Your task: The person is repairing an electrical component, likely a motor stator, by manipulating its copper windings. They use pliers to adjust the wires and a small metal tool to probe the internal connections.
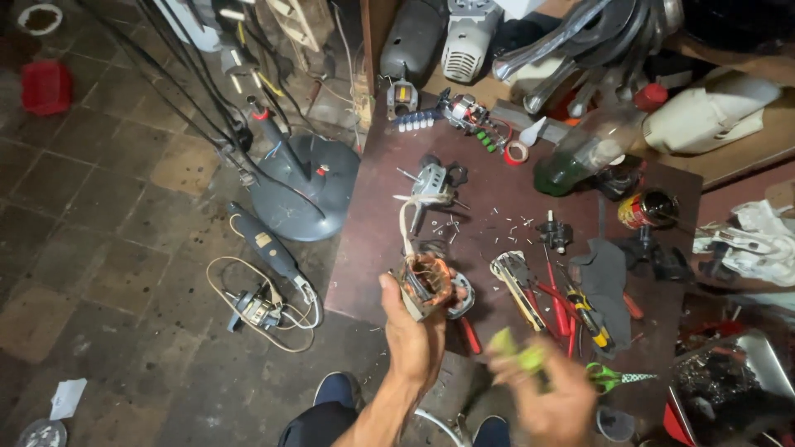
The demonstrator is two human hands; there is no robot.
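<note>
Head view: a copper-wound motor coil [424, 285] is gripped in the left hand [411, 335], fingers closed round it, held above the near edge of the dark surface [497, 178]. White leads are seen rising from the coil toward a small motor [432, 184] lying further back on the surface. The right hand [553, 396] is blurred; it is closed on a yellow-green tool [517, 354], kind not to be told.

Risks, judged: the leads could be tugged or snapped if the coil is pulled further away; the fine winding could be nicked by the tool, since the right hand is in motion; small screws [497, 222] scattered loose on the surface could be swept off onto the floor.

Counts: one coil held; one green-handled scissors [617, 378]; one pair of yellow-handled pliers [590, 314]; about three red-handled screwdrivers [556, 302], overlap making this unsure; one roll of tape [516, 152]; one can [647, 208]; one grey fan base [305, 189] on the floor.
</note>
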